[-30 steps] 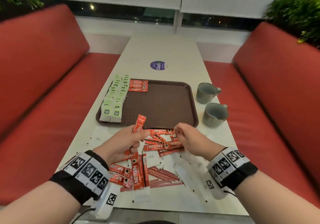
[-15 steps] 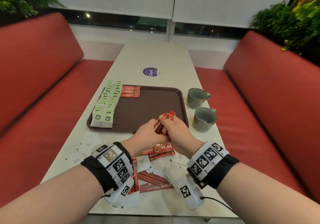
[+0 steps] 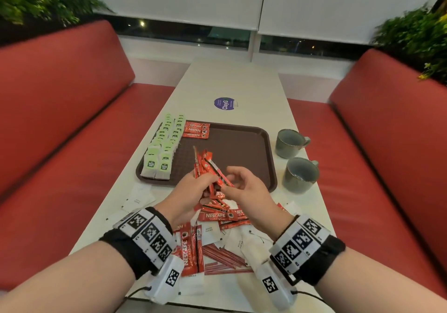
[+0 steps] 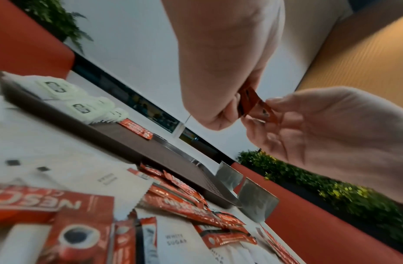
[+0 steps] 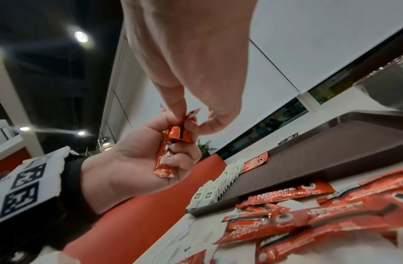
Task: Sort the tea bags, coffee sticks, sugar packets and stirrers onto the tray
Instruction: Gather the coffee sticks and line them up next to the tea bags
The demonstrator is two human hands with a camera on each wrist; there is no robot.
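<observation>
— Coffee sticks (image 3: 205,167)?
— Bunched in my left hand (image 3: 191,191) above the tray's (image 3: 242,153) near rim; my right hand (image 3: 244,189) pinches one. The tray's middle is bare.
— The right wrist view?
— It shows my left fingers (image 5: 184,160) curled around them.

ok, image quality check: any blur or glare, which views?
Head: sharp centre, plants smeared at the edges, benches bowed. Left wrist: near coffee sticks soft, tea bags blown out. Right wrist: ceiling lights flare, foreground sticks blurred.

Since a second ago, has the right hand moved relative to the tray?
Yes. The right hand has risen off the loose pile and now overlaps the tray's near rim, meeting the left hand.
</observation>
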